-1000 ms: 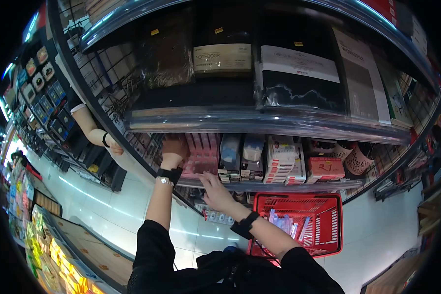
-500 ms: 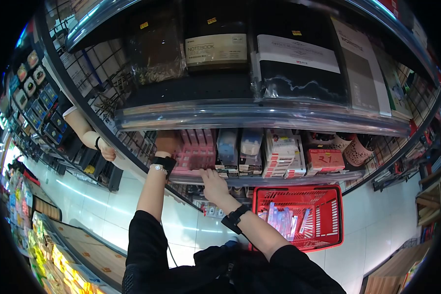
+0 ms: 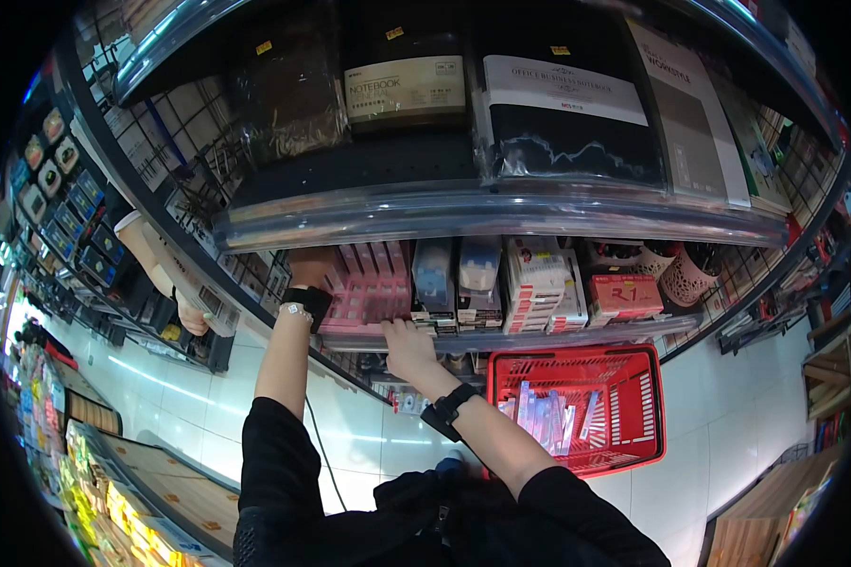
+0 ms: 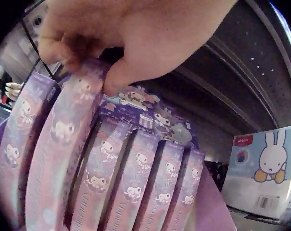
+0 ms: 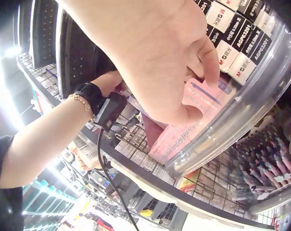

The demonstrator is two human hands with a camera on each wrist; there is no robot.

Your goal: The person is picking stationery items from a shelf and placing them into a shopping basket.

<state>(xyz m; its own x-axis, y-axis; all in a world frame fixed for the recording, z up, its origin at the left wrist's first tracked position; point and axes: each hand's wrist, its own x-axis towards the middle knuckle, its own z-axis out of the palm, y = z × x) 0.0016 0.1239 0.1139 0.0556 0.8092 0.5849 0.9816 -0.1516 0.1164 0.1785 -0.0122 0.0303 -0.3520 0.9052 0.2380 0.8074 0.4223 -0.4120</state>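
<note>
Reaching up, both hands [image 4: 136, 33] [image 5: 155, 62] pinch shelved pink boxes [image 3: 373, 293].

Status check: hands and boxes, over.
Left hand pinches a pink cartoon-printed cardboard box top. Right hand grips the front pink box. Clear plastic shelf lip fronts the row.

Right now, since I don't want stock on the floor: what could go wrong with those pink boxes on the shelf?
1. The left hand pinches only the top of one of the tightly packed pink boxes; its neighbours may get dragged out with it.
2. The right hand touches a box at the clear shelf lip; anything tipping over that lip could fall, perhaps missing the red basket below.
</note>
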